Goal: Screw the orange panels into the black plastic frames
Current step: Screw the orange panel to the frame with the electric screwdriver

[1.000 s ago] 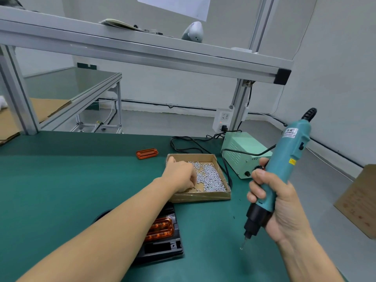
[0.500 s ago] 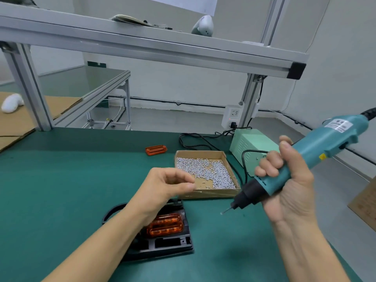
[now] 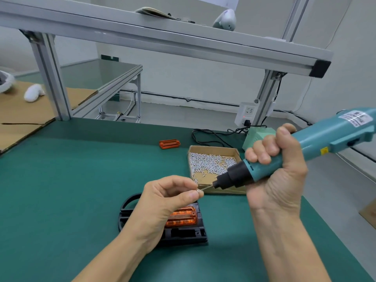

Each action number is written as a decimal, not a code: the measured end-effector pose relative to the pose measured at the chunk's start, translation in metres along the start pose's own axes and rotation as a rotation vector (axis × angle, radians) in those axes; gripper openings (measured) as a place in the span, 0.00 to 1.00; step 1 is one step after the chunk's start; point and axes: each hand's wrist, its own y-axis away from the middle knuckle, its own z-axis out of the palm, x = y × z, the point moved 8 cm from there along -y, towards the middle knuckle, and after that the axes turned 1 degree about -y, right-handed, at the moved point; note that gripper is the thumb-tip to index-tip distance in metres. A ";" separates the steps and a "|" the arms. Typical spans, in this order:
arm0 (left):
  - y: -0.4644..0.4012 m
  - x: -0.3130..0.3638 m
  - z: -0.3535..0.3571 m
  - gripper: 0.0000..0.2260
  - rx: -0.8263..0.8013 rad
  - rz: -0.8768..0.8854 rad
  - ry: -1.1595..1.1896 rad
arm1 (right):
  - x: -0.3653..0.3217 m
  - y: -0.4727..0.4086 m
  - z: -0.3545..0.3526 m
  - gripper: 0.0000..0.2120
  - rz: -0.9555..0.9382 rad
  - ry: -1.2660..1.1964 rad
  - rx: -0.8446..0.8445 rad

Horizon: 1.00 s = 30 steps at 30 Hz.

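Your left hand [image 3: 162, 198] has left the screw box [image 3: 213, 165] and now pinches a screw [image 3: 198, 191] against the bit; your right hand [image 3: 272, 165] grips the screwdriver [image 3: 305, 151], while the orange panel [image 3: 182, 216] waits in the black frame [image 3: 183, 234] on the worktop [image 3: 71, 190], not yet fastened

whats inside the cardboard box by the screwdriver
The cardboard box holds a loose pile of small silver screws, with bare floor near its front. The screwdriver and right hand cover its near right corner.
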 end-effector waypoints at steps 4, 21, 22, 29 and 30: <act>0.001 0.000 0.001 0.09 -0.007 0.001 0.000 | 0.000 0.002 0.002 0.08 -0.009 0.018 -0.013; 0.002 0.002 -0.001 0.08 -0.054 0.065 -0.097 | 0.006 0.006 0.007 0.06 0.001 0.063 -0.083; 0.002 0.003 -0.002 0.08 -0.052 0.074 -0.100 | 0.006 0.007 0.007 0.06 0.000 0.061 -0.083; 0.002 0.004 -0.007 0.05 -0.038 0.163 -0.209 | 0.014 0.008 0.002 0.07 0.004 0.053 -0.077; 0.001 0.003 -0.008 0.06 -0.042 0.154 -0.219 | 0.015 0.008 0.002 0.07 0.006 0.054 -0.082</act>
